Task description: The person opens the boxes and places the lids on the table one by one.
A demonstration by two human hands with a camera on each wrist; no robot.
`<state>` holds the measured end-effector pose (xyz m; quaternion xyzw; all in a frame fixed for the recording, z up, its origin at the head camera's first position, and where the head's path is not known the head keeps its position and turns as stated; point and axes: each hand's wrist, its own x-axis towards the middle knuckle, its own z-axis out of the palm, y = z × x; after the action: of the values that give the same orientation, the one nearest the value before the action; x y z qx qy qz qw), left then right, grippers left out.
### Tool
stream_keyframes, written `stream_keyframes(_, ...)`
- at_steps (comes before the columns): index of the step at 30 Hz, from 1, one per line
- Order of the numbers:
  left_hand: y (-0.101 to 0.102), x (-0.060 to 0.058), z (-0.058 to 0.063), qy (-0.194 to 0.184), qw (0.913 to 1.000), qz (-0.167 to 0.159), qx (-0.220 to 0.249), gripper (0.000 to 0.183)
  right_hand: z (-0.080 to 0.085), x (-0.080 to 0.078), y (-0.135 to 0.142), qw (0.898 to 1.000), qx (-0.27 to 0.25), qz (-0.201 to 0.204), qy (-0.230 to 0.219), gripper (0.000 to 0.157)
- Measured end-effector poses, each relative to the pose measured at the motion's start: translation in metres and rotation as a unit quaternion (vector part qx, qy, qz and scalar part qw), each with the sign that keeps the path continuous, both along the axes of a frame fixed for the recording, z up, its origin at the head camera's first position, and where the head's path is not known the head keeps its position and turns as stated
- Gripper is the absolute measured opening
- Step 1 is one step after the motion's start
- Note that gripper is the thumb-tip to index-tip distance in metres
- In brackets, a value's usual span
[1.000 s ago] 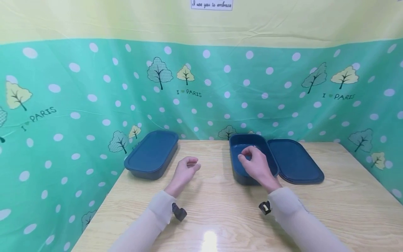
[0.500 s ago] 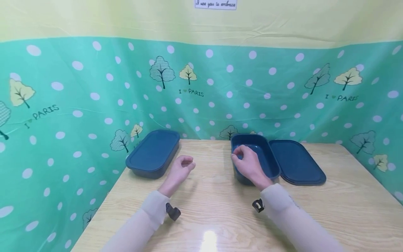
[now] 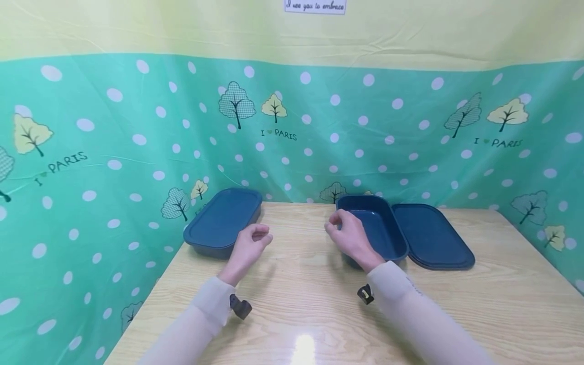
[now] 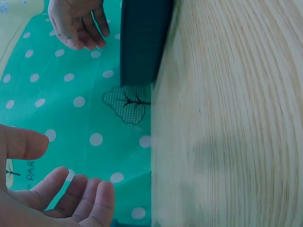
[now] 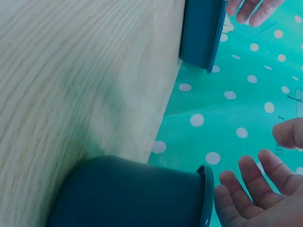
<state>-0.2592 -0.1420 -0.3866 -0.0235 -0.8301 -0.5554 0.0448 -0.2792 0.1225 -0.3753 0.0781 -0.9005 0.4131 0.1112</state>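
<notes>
Empty right grip [image 3: 351, 235], near open box [image 3: 382, 233]

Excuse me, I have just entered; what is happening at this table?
A person reaches over the wooden table, holding nothing. The left grip is raised near a lidded blue box; the right grip is raised near an open blue box. A loose blue lid lies flat on the table, just right of the open blue box.
</notes>
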Motion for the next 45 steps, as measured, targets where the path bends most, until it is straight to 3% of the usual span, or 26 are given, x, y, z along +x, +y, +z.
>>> stream_keyframes(8,-0.012,0.001,0.002,-0.001,1.0000,0.000,-0.007,0.032,-0.001,-0.004,-0.011,1.000,-0.007,0.006,-0.016,0.015)
stream_keyframes(17,-0.028,0.003,0.006,-0.003,0.9987,0.010,-0.049,0.032,-0.004,-0.008,-0.028,1.000,-0.010,0.016,-0.018,0.016)
stream_keyframes(33,-0.056,0.002,0.010,0.018,0.9964,0.025,-0.078,0.035,-0.007,-0.016,-0.057,0.999,-0.002,0.046,-0.027,0.017)
stream_keyframes(45,-0.083,0.006,0.016,0.032,0.9922,0.056,-0.107,0.035,-0.009,-0.019,-0.083,0.996,-0.012,0.071,-0.057,0.018)
